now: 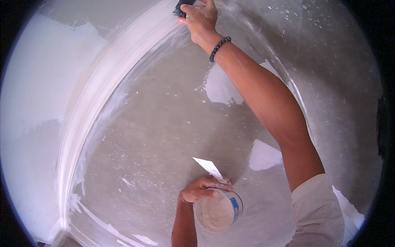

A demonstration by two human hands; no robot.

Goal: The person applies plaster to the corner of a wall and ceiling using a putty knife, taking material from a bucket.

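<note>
Right grip (201,18) outstretched, I have white moulding (111,68) just left of it. My left grip (201,190) clasps a clear tub (216,212), a scraper (208,166) jutting ahead of that grip. Pinched in my right, the black block (180,8) would best glide flat, pressed evenly.

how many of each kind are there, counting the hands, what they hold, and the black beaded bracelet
Hands: 2 (left hand, right hand)
Clear round tub: 1
White-bladed scraper: 1
Black hand tool: 1
Black beaded bracelet: 1
Total: 6
</note>
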